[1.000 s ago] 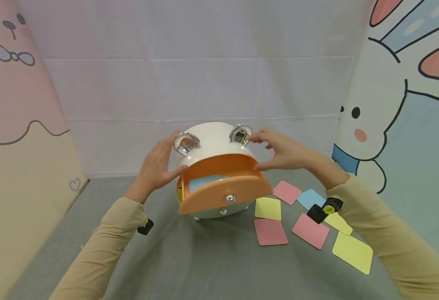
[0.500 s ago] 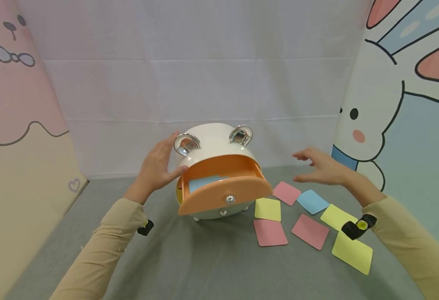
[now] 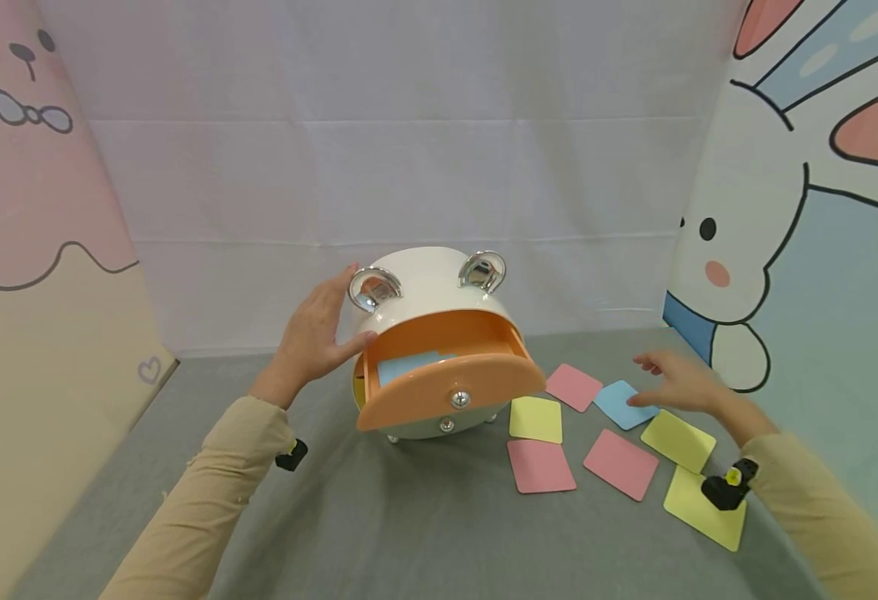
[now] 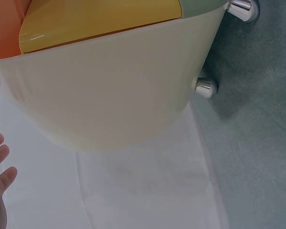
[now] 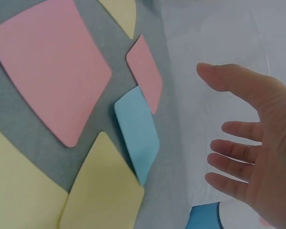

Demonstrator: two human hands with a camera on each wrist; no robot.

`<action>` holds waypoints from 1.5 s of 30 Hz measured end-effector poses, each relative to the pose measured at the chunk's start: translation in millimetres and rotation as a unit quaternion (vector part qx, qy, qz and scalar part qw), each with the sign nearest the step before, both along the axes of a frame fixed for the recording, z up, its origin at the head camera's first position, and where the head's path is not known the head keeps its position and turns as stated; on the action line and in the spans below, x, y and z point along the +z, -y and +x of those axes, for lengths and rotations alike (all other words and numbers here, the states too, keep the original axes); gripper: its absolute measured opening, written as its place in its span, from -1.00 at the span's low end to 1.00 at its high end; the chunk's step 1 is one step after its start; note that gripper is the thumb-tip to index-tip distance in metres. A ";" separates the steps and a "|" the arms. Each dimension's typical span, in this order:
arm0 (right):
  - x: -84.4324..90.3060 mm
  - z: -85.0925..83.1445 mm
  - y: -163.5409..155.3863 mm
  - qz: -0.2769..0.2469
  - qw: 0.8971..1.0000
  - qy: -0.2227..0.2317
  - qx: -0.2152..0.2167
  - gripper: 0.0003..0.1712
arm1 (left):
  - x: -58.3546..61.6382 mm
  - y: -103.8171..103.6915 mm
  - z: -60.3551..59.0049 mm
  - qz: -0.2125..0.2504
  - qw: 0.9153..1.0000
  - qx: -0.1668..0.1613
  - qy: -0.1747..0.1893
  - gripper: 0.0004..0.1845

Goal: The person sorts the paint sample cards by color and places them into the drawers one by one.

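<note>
A round white storage box [image 3: 427, 292] with two chrome ear handles stands at the middle of the grey table. Its orange drawer [image 3: 446, 387] is pulled out, with a blue card [image 3: 408, 365] inside. My left hand [image 3: 317, 333] rests flat on the box's left side, fingers straight; in the left wrist view the box's white wall [image 4: 114, 90] fills the frame. My right hand [image 3: 674, 385] hovers open just above a blue card [image 3: 622, 403] on the table, fingers spread [image 5: 248, 152], holding nothing. The blue card [image 5: 138, 133] lies below its palm.
Pink cards [image 3: 539, 464] [image 3: 622, 462] [image 3: 574, 386] and yellow cards [image 3: 536, 417] [image 3: 677, 440] [image 3: 704, 506] lie spread on the grey cloth to the right of the box. White fabric hangs behind; cartoon panels stand at the left [image 3: 33, 250] and right [image 3: 821, 208].
My right hand left the box's right ear handle, swung right and came down over the blue card on the table. The left hand and the box stayed put.
</note>
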State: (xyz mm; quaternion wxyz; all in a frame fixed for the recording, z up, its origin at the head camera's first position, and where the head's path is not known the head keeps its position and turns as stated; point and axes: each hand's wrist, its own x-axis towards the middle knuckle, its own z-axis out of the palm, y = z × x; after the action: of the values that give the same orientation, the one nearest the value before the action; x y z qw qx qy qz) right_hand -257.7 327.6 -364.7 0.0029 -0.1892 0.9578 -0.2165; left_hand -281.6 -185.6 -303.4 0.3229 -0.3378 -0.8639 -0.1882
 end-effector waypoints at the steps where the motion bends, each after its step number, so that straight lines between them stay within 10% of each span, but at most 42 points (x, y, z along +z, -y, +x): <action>1: -4.8 -0.1 -1.6 0.000 1.000 0.009 -0.005 -0.13 | -0.1 0.2 -0.1 0.000 1.000 0.001 0.000 -0.02; 25: -61.9 -7.0 -10.1 0.021 0.994 0.070 -0.081 -0.24 | -1.0 4.7 2.4 0.002 1.000 0.000 -0.004 -0.02; 45: -63.8 -5.5 -28.7 -0.153 0.972 0.130 -0.121 -0.57 | -2.2 3.3 -1.2 0.000 1.000 -0.001 0.005 -0.03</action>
State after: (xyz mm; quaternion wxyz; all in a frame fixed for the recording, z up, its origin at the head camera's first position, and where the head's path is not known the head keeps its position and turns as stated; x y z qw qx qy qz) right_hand -263.2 356.3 -428.5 0.0727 -0.0407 0.9205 -0.3817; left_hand -282.8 -188.9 -305.6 0.3186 -0.3381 -0.8649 -0.1903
